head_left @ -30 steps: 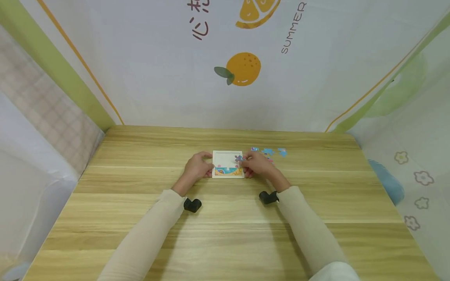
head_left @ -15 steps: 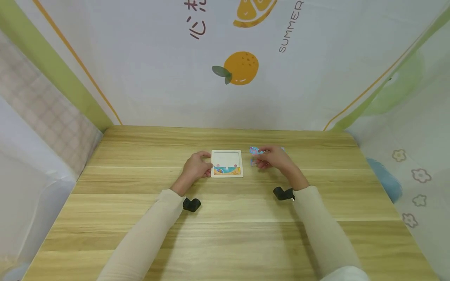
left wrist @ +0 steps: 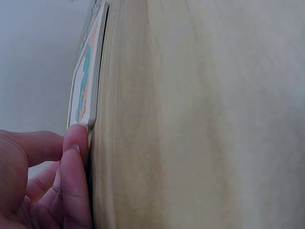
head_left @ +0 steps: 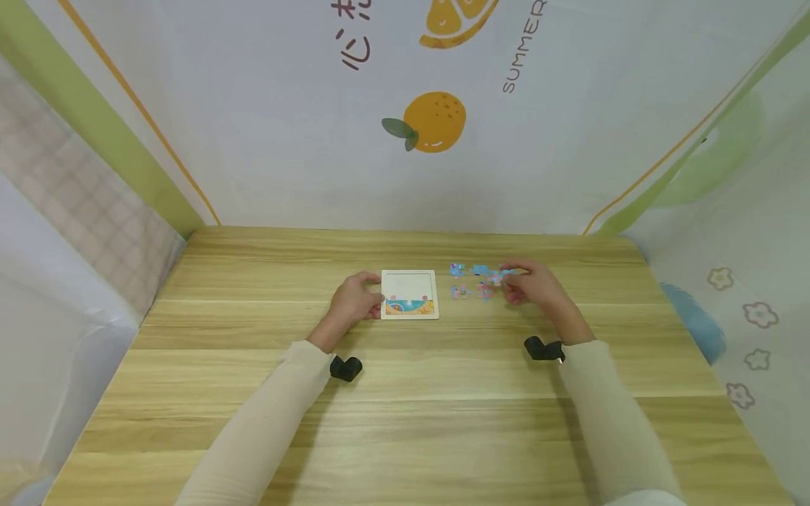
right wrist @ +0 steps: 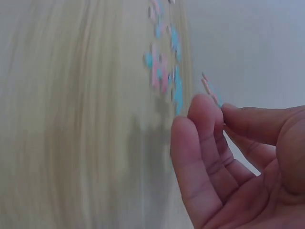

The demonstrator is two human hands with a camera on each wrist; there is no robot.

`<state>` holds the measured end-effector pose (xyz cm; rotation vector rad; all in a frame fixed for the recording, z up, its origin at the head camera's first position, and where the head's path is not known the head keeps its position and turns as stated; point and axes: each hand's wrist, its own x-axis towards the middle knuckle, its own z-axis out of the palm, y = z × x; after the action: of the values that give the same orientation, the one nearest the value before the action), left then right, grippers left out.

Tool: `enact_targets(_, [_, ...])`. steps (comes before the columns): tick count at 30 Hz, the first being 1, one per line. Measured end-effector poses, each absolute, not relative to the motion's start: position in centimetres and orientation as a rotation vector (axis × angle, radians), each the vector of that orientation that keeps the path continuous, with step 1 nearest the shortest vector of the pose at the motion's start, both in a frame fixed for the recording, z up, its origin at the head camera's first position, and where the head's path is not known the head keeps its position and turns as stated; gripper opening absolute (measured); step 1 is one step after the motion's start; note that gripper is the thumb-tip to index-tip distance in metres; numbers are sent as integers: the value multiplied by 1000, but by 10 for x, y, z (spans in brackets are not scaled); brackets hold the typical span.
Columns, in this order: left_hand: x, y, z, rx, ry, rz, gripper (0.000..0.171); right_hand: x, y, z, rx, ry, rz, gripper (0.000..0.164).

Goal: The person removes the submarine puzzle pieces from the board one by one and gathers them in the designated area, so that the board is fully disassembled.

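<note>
A white square jigsaw tray (head_left: 409, 285) lies on the table, with a strip of beach picture along its lower part and bare white above. My left hand (head_left: 356, 298) holds the tray's left edge; the left wrist view shows bent fingers (left wrist: 75, 143) right at its corner. To the right of the tray, my right hand (head_left: 531, 282) pinches a pink and blue puzzle piece (head_left: 496, 278) between thumb and fingertips. This piece appears edge-on in the right wrist view, raised over the table. Several loose puzzle pieces (head_left: 479, 270) lie just left of that hand, partly overlapped by the held piece.
Both hands work on a wood-grain table (head_left: 405, 422). Behind it hangs a white curtain (head_left: 304, 154) printed with oranges and lettering. Black wrist cameras (head_left: 346, 369) stick out from both sleeves.
My right hand has moved right, from over the tray to beyond the loose pieces, still with a puzzle piece. Those pieces are now uncovered. The left hand and tray have stayed put.
</note>
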<state>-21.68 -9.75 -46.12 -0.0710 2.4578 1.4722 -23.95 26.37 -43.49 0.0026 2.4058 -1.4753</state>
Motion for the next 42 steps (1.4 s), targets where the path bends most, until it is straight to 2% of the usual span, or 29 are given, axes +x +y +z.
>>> enact_targets(9, [-217,-98,-458,-94,2426,1501,42,-235,284,-438,77,2416,-1372,38])
enact_targets(22, [-219,-98,-457,-88,2474,1444,39,-240,292,-456,38,2401,-1401,34])
enact_targets(31, [-221,-99,-457,-69,2492,1438,40,-244,290,-456,107,2409,-1377,30])
enact_targets(37, [-221,-98,-459,-73,2475,1438,40,-242,291,-454,53,2392,-1380,32])
enact_targets(42, [-221,-97,-461,-84,2473,1430,40,-236,282,-439,39,2369,-1383,35])
